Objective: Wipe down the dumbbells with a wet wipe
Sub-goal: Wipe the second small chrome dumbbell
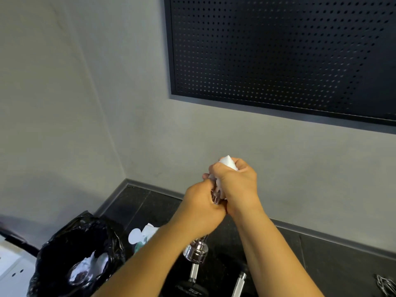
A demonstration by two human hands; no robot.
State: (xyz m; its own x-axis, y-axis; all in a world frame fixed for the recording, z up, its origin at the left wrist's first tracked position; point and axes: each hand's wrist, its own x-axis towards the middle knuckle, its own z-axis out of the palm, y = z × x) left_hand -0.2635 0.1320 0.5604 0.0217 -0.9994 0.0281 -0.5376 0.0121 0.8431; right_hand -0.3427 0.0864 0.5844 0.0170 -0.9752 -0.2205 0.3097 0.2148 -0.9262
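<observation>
Item: shiny chrome metal dumbbell (215, 197), lifted off the floor and held between both hands. I see only a short stretch of its bar between them. A chrome end piece (196, 252) below the left wrist looks like its lower end, though I cannot be sure. Left hand (203, 207): fingers curled tight round the bar, steadying it. Right hand (237, 185): just above and beyond the left, closed round a crumpled white wet wipe (228, 162) that wraps the bar's upper end. Long axis: steeply tilted, the top pointing up and away from me toward the right hand, the bottom toward the left forearm. My reading is that the coming stroke runs along this axis, from the right hand down toward the left. Also below the hands: a black-plated dumbbell (189, 289) on the dark floor (321, 266) and, beyond the left forearm, a black-lined waste bin (64, 243).
</observation>
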